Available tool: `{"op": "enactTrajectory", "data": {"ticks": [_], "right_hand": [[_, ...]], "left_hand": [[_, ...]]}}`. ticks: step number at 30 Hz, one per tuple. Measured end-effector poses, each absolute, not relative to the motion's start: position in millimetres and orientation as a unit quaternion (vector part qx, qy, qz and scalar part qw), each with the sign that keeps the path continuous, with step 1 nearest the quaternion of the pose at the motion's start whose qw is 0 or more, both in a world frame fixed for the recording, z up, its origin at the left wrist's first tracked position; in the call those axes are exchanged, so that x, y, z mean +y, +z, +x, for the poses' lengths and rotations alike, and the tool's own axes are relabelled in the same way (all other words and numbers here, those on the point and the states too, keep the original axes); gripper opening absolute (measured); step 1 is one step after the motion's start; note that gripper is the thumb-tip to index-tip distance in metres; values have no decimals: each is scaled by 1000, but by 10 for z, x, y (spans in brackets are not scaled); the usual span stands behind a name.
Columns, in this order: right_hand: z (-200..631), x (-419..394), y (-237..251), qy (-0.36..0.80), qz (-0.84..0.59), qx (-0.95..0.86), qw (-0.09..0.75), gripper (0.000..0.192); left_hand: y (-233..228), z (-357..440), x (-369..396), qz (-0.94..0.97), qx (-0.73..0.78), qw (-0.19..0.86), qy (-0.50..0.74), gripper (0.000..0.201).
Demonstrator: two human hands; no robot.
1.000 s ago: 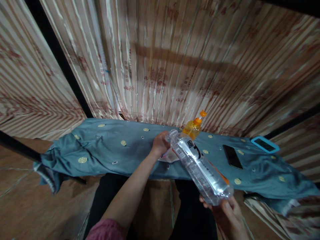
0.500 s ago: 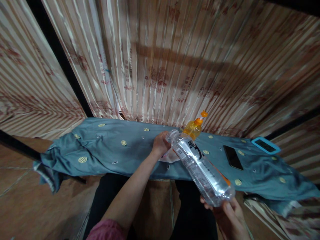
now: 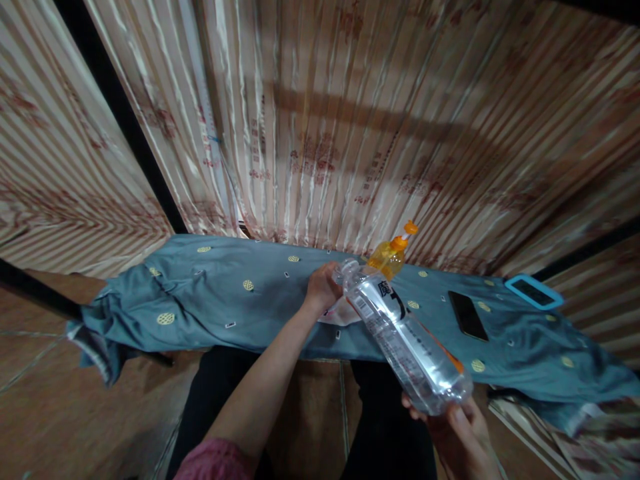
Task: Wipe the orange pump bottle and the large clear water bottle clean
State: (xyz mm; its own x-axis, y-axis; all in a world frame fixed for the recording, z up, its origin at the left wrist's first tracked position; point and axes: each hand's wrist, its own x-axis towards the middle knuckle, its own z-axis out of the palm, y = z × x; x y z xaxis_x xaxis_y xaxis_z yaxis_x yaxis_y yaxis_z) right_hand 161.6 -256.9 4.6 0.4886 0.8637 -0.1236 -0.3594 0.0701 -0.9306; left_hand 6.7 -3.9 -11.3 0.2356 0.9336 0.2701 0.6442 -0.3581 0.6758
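Note:
A clear plastic bottle [image 3: 407,340] with a silver label and dark lettering slants across the front of the cloth-covered surface, held in both hands. My left hand [image 3: 323,290] is closed around its neck end at the upper left. At the lower right, my right hand [image 3: 457,427] grips the base, thumb on one side and fingers on the other. Behind the bottle's neck stands a pump bottle [image 3: 387,259] of yellow liquid with an orange pump top. Below my left hand lies a whitish cloth or bag [image 3: 343,313], partly hidden by the bottle.
A blue-green cloth with yellow pineapple prints [image 3: 200,300] covers the narrow table. On its right side lie a black phone [image 3: 468,315] and a light-blue framed device [image 3: 534,292]. Striped curtains [image 3: 320,133] hang close behind, with dark poles [image 3: 120,113] at the sides.

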Motion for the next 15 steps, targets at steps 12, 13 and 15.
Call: {"op": "enactTrajectory", "data": {"ticks": [12,13,15], "right_hand": [[1634,-2574,31,440,-515,-247,693,43],[1635,-2574,31,440,-517,-248,691,43],[1638,-2575,31,439,-520,-250,689,42]], "left_hand": [[-126,69,-44,750,528,217,335,23],[-131,72,-43,749,527,218,337,23],[-142,75,-41,748,525,217,343,21]]}}
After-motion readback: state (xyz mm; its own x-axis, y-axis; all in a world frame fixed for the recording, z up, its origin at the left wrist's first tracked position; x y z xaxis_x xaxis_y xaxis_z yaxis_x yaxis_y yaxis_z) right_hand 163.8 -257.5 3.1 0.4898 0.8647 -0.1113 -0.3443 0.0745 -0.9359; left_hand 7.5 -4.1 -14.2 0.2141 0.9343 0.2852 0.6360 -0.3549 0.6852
